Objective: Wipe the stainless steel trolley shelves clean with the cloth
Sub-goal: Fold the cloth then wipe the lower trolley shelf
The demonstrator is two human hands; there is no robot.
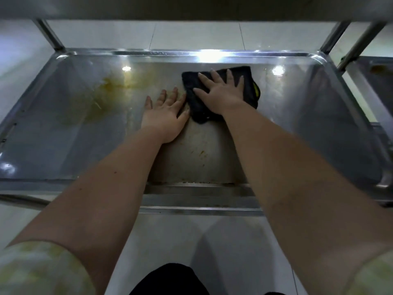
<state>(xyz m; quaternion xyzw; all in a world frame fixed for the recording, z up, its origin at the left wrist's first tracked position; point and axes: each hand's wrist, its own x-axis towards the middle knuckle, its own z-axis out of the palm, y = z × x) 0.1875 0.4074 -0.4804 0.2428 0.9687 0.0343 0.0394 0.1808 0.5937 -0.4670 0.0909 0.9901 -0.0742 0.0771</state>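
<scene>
Two forearms (110,184) (282,167), one cloth (248,81) under right hand (221,93)

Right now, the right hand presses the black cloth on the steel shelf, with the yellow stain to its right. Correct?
No: in the head view the yellow stain lies left of the black cloth. The right hand does press it on the steel shelf.

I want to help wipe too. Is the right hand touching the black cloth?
Touching. The head view shows the right hand lying flat on top of the black cloth.
</scene>
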